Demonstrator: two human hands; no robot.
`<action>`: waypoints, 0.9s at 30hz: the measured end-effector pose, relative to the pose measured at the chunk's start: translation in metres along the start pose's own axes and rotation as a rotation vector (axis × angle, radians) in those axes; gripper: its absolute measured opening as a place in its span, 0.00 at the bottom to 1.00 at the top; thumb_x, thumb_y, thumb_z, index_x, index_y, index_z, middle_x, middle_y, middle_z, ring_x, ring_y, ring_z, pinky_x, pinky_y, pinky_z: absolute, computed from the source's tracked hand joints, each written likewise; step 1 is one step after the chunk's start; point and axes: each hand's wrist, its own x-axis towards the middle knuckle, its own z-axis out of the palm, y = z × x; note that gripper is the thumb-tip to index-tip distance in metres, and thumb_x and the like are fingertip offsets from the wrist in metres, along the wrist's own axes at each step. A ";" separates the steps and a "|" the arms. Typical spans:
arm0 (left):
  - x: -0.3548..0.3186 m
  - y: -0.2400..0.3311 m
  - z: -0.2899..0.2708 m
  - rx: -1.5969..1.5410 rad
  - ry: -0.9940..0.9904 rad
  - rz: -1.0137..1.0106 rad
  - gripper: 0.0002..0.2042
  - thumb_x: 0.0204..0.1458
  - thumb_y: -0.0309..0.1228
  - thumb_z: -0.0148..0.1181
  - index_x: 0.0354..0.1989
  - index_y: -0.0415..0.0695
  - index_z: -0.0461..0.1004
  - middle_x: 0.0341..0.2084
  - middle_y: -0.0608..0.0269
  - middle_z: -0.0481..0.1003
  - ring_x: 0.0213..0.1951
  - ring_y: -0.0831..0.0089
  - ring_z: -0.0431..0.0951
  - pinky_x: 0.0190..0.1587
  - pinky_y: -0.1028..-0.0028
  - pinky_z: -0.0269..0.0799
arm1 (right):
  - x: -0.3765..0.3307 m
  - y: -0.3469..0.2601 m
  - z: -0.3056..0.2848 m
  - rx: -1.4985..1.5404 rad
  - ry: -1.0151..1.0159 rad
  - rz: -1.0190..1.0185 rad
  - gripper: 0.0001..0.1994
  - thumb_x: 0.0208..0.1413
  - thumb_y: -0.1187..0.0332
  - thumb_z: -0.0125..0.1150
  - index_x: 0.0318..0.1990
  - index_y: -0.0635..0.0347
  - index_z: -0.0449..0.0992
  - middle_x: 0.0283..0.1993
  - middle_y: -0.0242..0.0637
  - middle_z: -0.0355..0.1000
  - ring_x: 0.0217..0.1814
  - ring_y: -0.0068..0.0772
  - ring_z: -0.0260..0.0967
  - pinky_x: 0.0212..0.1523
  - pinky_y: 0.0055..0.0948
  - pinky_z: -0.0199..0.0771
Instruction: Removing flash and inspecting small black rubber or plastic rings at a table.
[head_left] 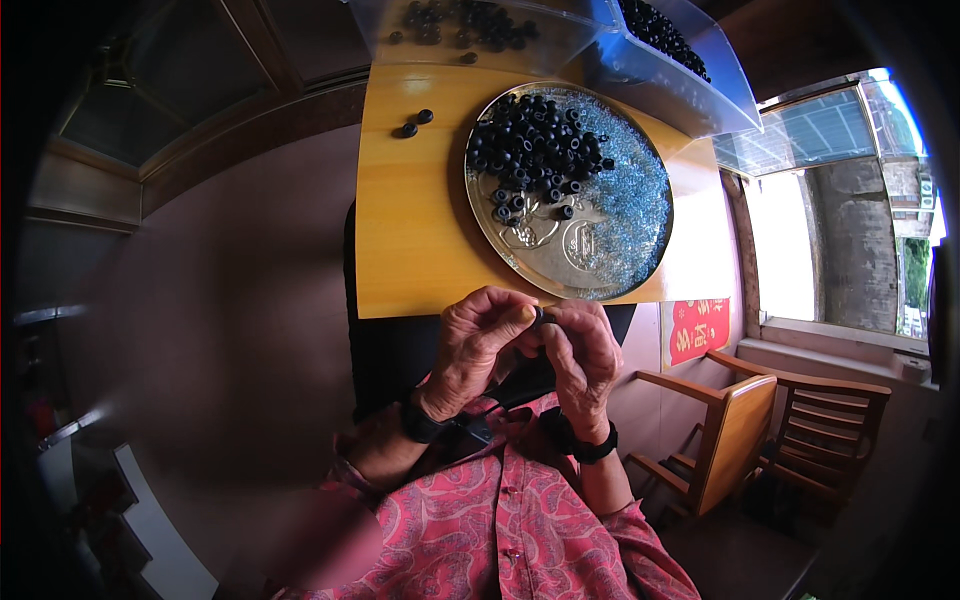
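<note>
My left hand (478,345) and my right hand (583,352) meet just below the front edge of a yellow wooden board (410,230). Pinched between their fingertips is one small black ring-shaped bead (541,317). On the board rests a round silver tray (520,255) holding a heap of black ring beads (535,150) at its upper left and a spread of tiny pale blue beads (630,190) along its right side. Both wrists wear dark bands.
Two loose black beads (415,123) lie on the board left of the tray. Clear plastic bins (660,60) with more black beads stand at the far edge. Wooden chairs (790,430) stand at the lower right, near a bright window (850,240).
</note>
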 end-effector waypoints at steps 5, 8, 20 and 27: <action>-0.002 -0.001 0.001 0.004 0.044 -0.001 0.09 0.59 0.29 0.59 0.43 0.38 0.77 0.29 0.61 0.79 0.28 0.75 0.80 0.35 0.74 0.79 | -0.002 0.003 -0.002 -0.062 -0.016 -0.006 0.08 0.55 0.80 0.62 0.42 0.66 0.74 0.40 0.37 0.71 0.34 0.20 0.71 0.34 0.19 0.72; -0.004 0.003 0.008 -0.007 0.056 -0.012 0.10 0.61 0.31 0.58 0.44 0.38 0.77 0.26 0.61 0.80 0.29 0.77 0.81 0.35 0.78 0.77 | -0.004 0.007 -0.003 -0.080 0.006 -0.020 0.08 0.55 0.80 0.63 0.41 0.66 0.74 0.39 0.37 0.71 0.34 0.21 0.70 0.33 0.19 0.71; -0.004 0.001 0.002 0.067 0.017 0.011 0.09 0.60 0.28 0.58 0.46 0.37 0.77 0.33 0.61 0.79 0.32 0.73 0.82 0.40 0.73 0.81 | -0.006 0.009 -0.003 -0.016 0.023 -0.047 0.09 0.54 0.79 0.64 0.42 0.65 0.75 0.41 0.38 0.71 0.34 0.22 0.70 0.33 0.19 0.70; -0.004 0.000 0.002 0.075 0.020 0.034 0.09 0.59 0.27 0.59 0.45 0.38 0.77 0.33 0.62 0.79 0.31 0.76 0.80 0.39 0.77 0.79 | -0.010 0.008 0.002 -0.033 0.046 -0.032 0.09 0.54 0.79 0.65 0.42 0.65 0.75 0.41 0.38 0.71 0.33 0.21 0.71 0.31 0.19 0.71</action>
